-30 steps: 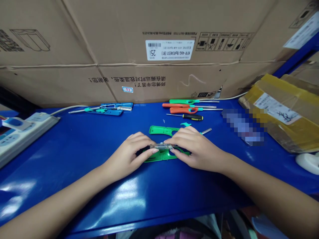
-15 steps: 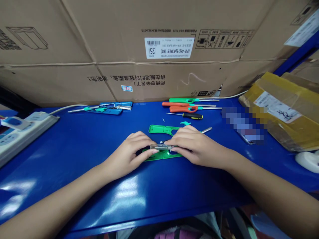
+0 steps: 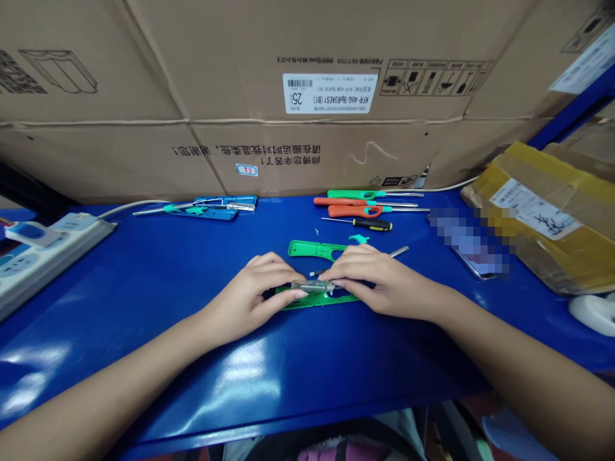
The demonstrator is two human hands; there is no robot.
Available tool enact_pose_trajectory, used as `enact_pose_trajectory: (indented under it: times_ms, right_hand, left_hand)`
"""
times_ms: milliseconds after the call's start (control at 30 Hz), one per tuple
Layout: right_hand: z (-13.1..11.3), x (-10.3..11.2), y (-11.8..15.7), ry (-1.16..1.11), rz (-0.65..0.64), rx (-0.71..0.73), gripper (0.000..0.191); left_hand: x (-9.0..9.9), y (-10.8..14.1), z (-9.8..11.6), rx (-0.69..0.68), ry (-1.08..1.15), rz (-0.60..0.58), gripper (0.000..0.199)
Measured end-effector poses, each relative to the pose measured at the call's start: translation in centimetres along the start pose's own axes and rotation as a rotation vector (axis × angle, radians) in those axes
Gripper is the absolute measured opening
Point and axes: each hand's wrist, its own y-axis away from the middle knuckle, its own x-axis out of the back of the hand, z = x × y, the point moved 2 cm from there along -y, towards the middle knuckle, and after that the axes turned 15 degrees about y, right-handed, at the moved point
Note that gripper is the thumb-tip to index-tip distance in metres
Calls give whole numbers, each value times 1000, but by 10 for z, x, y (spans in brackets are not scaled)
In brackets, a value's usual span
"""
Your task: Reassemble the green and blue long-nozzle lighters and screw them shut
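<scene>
A small clear cylinder [image 3: 310,286] lies level between my hands, above a green half-shell [image 3: 312,299] on the blue table. My left hand [image 3: 262,289] pinches its left end between thumb and fingers. At its right end, the thumb and fingertips of my right hand [image 3: 369,275] close on the cylinder's tip. Just behind is a second green half-shell [image 3: 312,248], partly hidden by my right hand. A metal tube [image 3: 400,251] sticks out beyond that hand, and a small teal piece [image 3: 359,239] lies behind it.
Green [image 3: 350,194] and orange lighters [image 3: 355,210] and a black-yellow screwdriver [image 3: 372,224] lie at the back. Blue lighter parts [image 3: 206,210] are back left, a power strip [image 3: 43,256] far left. A phone [image 3: 473,250] and taped box [image 3: 538,218] are right. A large carton [image 3: 230,77] stands behind.
My right fingertips have shifted slightly at the cylinder's right end, and more of the cylinder shows. My left hand keeps its pinch. The whole view has moved slightly.
</scene>
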Motion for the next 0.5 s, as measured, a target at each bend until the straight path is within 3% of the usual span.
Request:
enact_pose_trajectory:
  times_ms: [167, 333, 500]
  right_hand:
    - [-3, 1, 0, 18, 12, -4, 29]
    - [-8, 3, 1, 37, 39, -129, 31]
    - [-10, 4, 1, -84, -23, -186, 39]
  left_hand:
    - [0, 0, 1, -7, 13, 17, 18]
    - [-1, 0, 0, -4, 24, 9, 18]
    - [-1, 0, -2, -10, 38, 21, 18]
